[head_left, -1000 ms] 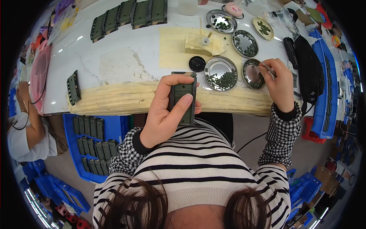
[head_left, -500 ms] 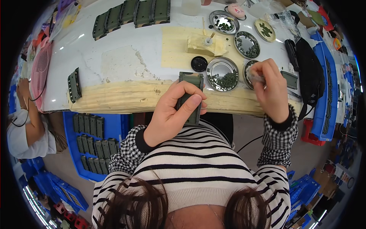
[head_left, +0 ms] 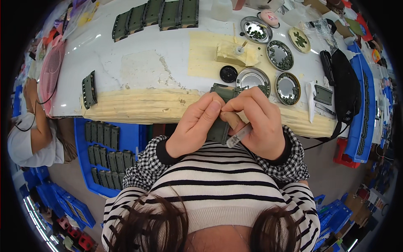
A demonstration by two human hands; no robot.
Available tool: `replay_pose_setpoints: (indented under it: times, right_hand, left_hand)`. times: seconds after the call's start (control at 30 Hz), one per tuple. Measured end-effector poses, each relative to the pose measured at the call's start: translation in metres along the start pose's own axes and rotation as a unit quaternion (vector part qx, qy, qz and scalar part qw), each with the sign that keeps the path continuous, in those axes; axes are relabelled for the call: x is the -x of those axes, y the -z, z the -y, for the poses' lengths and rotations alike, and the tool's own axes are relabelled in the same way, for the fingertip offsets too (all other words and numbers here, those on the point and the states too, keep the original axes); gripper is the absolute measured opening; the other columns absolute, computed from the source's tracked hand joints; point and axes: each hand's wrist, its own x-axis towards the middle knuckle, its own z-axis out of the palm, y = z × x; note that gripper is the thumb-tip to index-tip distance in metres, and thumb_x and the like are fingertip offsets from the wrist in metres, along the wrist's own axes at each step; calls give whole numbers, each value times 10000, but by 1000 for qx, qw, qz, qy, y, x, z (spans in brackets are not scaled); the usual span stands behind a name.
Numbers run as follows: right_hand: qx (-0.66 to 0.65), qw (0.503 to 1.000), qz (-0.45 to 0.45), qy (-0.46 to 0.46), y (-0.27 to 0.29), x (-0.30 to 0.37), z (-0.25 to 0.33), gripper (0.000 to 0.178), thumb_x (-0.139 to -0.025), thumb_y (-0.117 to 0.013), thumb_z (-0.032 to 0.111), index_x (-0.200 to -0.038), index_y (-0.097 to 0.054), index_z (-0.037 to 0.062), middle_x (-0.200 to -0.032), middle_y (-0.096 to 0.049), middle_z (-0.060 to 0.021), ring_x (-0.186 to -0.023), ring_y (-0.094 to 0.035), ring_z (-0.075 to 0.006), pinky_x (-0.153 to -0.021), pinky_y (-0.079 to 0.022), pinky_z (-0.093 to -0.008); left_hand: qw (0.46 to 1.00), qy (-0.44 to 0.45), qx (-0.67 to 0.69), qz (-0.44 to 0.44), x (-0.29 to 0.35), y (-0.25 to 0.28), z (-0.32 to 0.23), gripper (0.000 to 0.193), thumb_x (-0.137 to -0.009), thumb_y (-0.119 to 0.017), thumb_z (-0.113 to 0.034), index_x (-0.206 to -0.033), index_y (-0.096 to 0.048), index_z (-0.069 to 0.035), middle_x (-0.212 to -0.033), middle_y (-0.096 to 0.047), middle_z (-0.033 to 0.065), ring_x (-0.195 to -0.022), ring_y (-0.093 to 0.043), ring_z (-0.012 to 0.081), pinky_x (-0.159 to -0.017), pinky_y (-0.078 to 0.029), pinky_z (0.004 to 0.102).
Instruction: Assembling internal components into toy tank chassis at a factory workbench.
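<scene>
My left hand [head_left: 198,128] is closed round a flat, ribbed-edge dark green camouflage case [head_left: 218,131], held upright at the table's front edge. My right hand [head_left: 261,124] has its thumb and fingertips pinched at the case's right side, touching it close to the left fingertips. A short, slim translucent grey tool [head_left: 239,135] is tucked in the right hand, its end jutting out below the fingers; its kind is unclear. Whatever small piece may be between the fingertips is hidden. Just beyond stands a steel dish [head_left: 251,74] of small green pieces, partly covered by the right hand.
More dishes hold green bits: a round tin [head_left: 287,81], a steel plate [head_left: 275,45] and a cream plate [head_left: 307,45]. A taped block [head_left: 228,54] and black lid [head_left: 228,74] stand near. Similar cases lie at the back left [head_left: 170,17] and in a blue crate [head_left: 86,168].
My right hand has come left from the round tin to the case, bringing the grey tool. The case has tilted slightly, and the left fingers have shifted up along it.
</scene>
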Motion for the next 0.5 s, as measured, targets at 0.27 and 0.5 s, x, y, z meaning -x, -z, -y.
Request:
replay_pose_setpoints:
  times: [0.27, 0.5]
  right_hand:
    - [52, 998, -37, 21, -1, -1, 3, 341, -601, -706, -34, -930, -647, 34, -801, -576, -89, -607, -599, -228, -528, -495, -313]
    - [60, 997, -51, 27, -8, -4, 7, 345, -589, -716, -8, -924, -640, 29, -806, -581, -94, -629, -605, -241, -530, -494, -312]
  left_hand:
    - [983, -85, -156, -56, -1, -1, 2, 294, -1051, -332, -201, -935, -533, -21, -851, -571, 42, -798, -484, 107, -821, -389, 234]
    - [972, -125, -178, -86, -4, -1, 0, 248, -1026, -396, -176, -885, -528, -20, -843, -487, 84, -779, -462, 200, -754, -383, 281]
